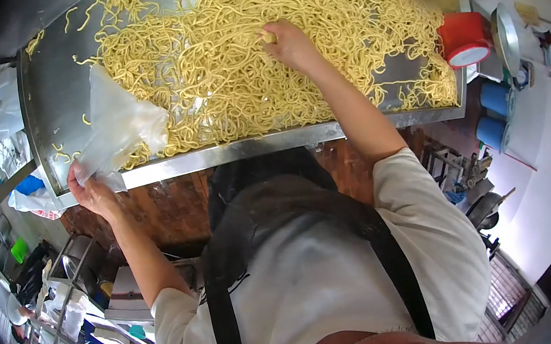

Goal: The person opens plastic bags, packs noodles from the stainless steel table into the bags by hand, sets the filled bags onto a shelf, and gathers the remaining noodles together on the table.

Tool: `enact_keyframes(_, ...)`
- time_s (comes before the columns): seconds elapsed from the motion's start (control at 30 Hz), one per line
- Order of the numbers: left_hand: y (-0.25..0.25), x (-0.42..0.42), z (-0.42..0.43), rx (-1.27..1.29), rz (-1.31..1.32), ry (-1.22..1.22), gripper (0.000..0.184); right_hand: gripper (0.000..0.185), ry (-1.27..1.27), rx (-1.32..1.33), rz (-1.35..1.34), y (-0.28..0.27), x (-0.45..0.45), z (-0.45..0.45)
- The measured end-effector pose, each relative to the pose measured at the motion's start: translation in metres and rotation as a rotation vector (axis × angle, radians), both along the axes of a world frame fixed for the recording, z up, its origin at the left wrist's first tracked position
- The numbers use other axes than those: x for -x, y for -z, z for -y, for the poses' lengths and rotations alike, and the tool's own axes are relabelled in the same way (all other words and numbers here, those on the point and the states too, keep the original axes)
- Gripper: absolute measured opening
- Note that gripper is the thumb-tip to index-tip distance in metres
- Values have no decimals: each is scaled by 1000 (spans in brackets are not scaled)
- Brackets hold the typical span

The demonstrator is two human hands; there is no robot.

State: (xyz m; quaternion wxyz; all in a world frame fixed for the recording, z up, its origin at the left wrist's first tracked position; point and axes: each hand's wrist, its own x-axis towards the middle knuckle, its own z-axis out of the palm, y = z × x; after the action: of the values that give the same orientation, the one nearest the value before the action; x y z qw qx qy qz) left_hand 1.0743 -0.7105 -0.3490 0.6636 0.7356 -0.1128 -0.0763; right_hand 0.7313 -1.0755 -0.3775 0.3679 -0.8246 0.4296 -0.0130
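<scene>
Currently, left hand [90, 194] gripping translucent plastic bag [119, 119] over near rim of steel tray [218, 157]; bag's far end touching thick yellow noodles [228, 74], lying spread across tray; right hand [290, 46] pinching some noodles mid-spread; red container [463, 34] standing just beside tray's right end.

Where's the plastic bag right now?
Head view, left side: the plastic bag is in the left hand, across the tray's near edge, by the noodles.
</scene>
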Motion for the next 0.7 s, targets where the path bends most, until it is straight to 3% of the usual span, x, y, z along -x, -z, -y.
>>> enact_keyframes(0.07,-4,-1,3,5,-5,-2,29,37,-15,106,10,-21,-5,-5)
enact_keyframes(0.13,-8,-2,1,-2,6,1,30,35,18,388,169,-32,-5,-9)
enact_keyframes(0.2,-12,-4,3,10,18,-1,30,31,79,505,428,-54,-2,0)
enact_keyframes(0.23,-14,-3,3,22,21,-3,31,28,122,475,602,-73,2,10)
enact_keyframes(0.3,-17,-5,4,31,26,-9,30,26,253,357,620,-111,28,37)
enact_keyframes(0.33,-17,-7,3,25,28,-13,30,28,423,503,535,-137,36,44)
enact_keyframes(0.37,-17,-8,2,17,29,-17,30,35,353,707,446,-152,64,77)
enact_keyframes(0.43,-18,-8,1,2,20,-11,30,48,277,872,304,-157,83,95)
enact_keyframes(0.63,-16,-8,-4,2,12,-29,32,88,268,691,39,-90,69,39)
enact_keyframes(0.67,-15,-9,-4,0,3,-30,33,89,28,647,-41,-72,57,16)
enact_keyframes(0.7,-15,-10,-3,0,9,-29,32,86,7,567,-263,-58,36,0)
